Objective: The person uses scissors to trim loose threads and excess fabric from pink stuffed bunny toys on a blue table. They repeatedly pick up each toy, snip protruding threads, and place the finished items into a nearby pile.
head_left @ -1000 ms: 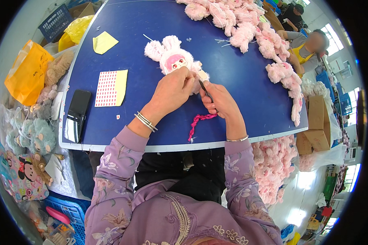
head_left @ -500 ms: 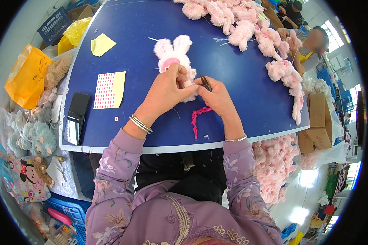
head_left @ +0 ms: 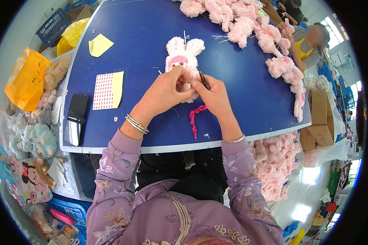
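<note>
A pale pink plush bunny (head_left: pixel 186 52) lies on the blue table, ears pointing away from me and its pink face partly showing. My left hand (head_left: pixel 164 90) pinches the lower part of the toy, with a small whitish piece between the fingers. Close against it, my right hand (head_left: pixel 215 96) has thumb and finger at the same spot and grips dark thread snips (head_left: pixel 204 81), tips pointing up. My fingers hide the bunny's middle. Just below them lies a twisted bright pink cord (head_left: pixel 193 121).
On the left of the table (head_left: pixel 139 122) are a phone (head_left: pixel 76 118), a sticker sheet (head_left: pixel 106 90) and a yellow paper (head_left: pixel 100 45). Pink plush toys (head_left: pixel 240 32) are heaped along the far right edge. A person (head_left: pixel 310 47) handles one there. More plush (head_left: pixel 273 163) lies below, beside a cardboard box (head_left: pixel 319 116).
The bunny has turned and shifted right, so its ears lean more to the right and its eyes now show. Both hands remain together on it, with slight movement.
</note>
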Motion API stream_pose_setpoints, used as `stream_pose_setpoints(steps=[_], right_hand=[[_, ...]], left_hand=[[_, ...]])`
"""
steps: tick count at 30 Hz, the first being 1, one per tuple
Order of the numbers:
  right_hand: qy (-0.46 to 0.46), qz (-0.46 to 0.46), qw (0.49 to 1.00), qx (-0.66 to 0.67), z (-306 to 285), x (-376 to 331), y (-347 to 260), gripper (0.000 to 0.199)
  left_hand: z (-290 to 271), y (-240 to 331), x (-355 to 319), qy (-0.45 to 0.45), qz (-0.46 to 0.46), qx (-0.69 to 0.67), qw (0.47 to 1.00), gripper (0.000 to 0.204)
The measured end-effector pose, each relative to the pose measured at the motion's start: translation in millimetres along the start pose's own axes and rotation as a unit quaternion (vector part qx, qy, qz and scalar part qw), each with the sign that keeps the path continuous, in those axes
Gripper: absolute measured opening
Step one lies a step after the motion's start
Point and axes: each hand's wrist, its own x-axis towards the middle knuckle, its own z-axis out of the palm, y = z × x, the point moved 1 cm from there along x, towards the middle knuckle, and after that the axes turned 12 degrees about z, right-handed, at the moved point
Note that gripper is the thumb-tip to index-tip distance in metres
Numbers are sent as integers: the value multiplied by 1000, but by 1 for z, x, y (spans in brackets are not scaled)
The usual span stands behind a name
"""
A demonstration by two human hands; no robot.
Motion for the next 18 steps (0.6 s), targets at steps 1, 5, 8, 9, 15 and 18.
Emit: stream_pose_setpoints(steps=[1,5,8,9,15,18], right_hand=[[8,-8,1000,-5,1,-1,-2,21],[29,14,999,20,-9,1,1,20],[-22,61,988,143,-16,-1,3,18],[-32,67,984,160,-16,-1,3,18],[-38,90,971,217,-20,-5,5,19],[-18,95,972,215,-23,-7,8,19]], left_hand=[[0,1,0,-3,-6,-4,1000,21],[-2,2,-1,-9,-14,-11,1000,22],[-1,-1,-2,-10,-14,-6,1000,22],[0,-1,-2,-10,-15,-4,1000,22],[-2,2,-3,-48,1,-12,999,22],[-2,-4,-3,-61,87,48,993,20]])
